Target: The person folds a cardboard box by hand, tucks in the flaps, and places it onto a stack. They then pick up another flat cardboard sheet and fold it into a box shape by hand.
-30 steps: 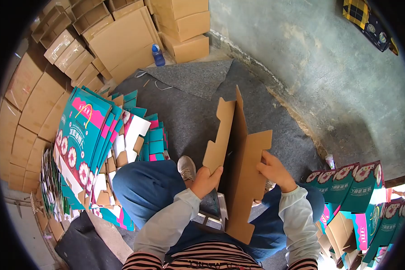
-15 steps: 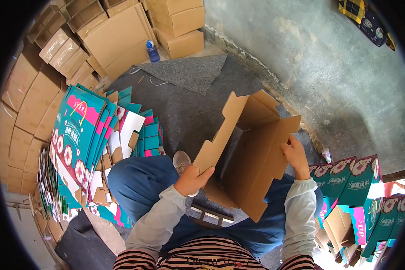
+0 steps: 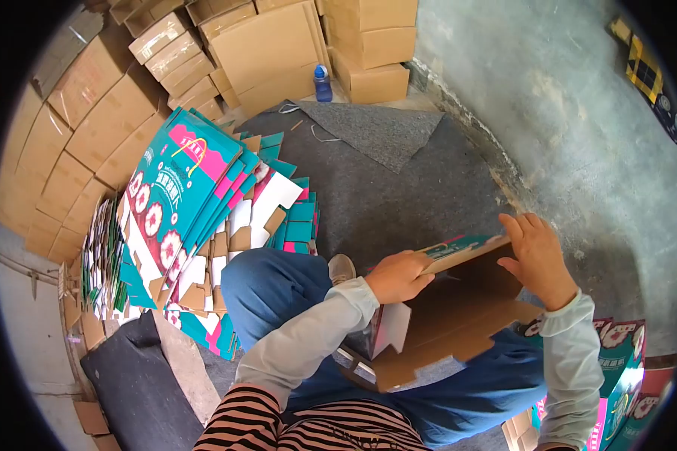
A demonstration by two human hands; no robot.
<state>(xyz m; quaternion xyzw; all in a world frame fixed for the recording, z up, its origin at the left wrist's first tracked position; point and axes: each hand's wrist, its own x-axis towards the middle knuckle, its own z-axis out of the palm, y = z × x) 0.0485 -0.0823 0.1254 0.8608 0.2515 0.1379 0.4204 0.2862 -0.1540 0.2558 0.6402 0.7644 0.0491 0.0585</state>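
Note:
A printed cardboard box [image 3: 447, 327] is held over my lap, its brown inside facing me and the teal printed outside of its far panel partly showing. My left hand [image 3: 400, 276] is closed on the left end of that far panel, thumb along the edge. At the panel's right end is my right hand [image 3: 540, 259], fingers over the outside and thumb inside, with the edge between them. A white flap [image 3: 391, 331] stands at the box's left side, below my left hand. The underside of the box is hidden.
Flat teal printed cartons [image 3: 184, 188] are piled at my left. Brown boxes [image 3: 90, 135] are stacked behind them and along the back. A blue bottle [image 3: 323, 84] stands by a grey mat [image 3: 376, 128]. More printed boxes [image 3: 617, 368] stand at my right, near the wall [image 3: 519, 98].
The box has turned and tipped, so its teal outside now shows. My right hand has moved from the near right panel to the far panel's right end. The view has swung left.

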